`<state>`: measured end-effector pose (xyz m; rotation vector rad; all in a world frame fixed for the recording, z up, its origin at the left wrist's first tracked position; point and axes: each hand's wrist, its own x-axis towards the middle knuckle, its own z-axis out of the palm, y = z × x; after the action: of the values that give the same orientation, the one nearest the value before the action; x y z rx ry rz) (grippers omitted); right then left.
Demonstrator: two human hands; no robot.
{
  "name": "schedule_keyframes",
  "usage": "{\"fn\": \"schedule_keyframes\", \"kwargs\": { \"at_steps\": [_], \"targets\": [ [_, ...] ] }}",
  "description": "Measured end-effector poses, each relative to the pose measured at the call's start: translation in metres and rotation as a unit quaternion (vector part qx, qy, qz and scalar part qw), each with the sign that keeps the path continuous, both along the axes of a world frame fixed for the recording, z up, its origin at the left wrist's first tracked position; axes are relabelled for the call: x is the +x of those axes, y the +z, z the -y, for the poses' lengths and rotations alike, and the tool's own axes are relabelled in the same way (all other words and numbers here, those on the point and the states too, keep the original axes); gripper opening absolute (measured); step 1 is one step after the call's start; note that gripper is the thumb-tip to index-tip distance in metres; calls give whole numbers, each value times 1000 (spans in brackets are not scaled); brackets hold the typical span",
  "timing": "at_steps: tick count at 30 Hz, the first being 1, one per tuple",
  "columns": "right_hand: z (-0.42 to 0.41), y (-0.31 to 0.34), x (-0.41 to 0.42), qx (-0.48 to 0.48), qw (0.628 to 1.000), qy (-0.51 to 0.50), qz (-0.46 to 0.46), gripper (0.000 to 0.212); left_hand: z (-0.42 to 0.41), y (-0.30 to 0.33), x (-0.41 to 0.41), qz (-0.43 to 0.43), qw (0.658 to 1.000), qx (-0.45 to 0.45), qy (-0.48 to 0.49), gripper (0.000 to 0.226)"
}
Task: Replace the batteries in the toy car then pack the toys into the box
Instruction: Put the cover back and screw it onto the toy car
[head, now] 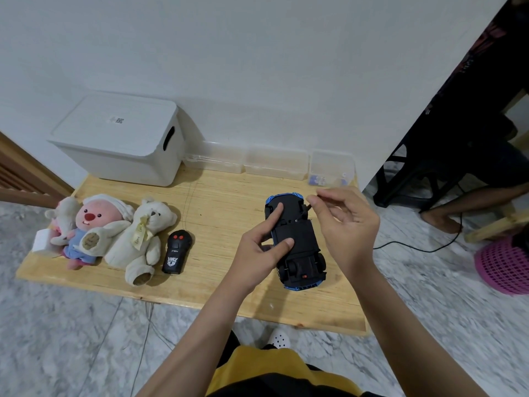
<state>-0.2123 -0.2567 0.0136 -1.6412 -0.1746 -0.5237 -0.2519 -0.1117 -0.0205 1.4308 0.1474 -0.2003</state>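
Note:
A blue toy car [300, 247] lies upside down on the low wooden table [217, 213], its black underside up. My left hand [257, 247] presses on it, forefinger and thumb on the underside. My right hand [346, 224] pinches a thin dark screwdriver [303, 214] whose tip touches the underside near the far wheels. A black remote control [177, 251] lies to the left. Beside it lie a cream teddy bear [144, 239], a pink-faced plush [94, 227] and a small grey plush [64, 219]. A white lidded box [120, 138] stands at the back left.
Three clear plastic cases [274, 163] line the wall; the rightmost [332, 170] holds small batteries. A small white box [43, 242] sits at the table's left edge. Another person's leg [469, 207], a black cable and a pink basket [503, 265] are on the floor at right.

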Motion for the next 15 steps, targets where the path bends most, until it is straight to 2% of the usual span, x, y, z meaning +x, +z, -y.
{"fn": "schedule_keyframes", "kwargs": {
  "at_steps": [3, 7, 11, 15],
  "targets": [
    [1, -1, -2, 4, 1000, 23, -12, 15, -1, 1, 2, 1, 1000, 1, 3, 61],
    [0, 1, 0, 28, 999, 14, -24, 22, 0, 0, 2, 1, 1000, 2, 4, 62],
    [2, 2, 2, -8, 1000, 4, 19, 21, 1, 1, 2, -3, 1000, -2, 6, 62],
    [4, 0, -3, -25, 1000, 10, 4, 19, 1, 2, 4, 2, 1000, 8, 6, 62]
  ]
}}
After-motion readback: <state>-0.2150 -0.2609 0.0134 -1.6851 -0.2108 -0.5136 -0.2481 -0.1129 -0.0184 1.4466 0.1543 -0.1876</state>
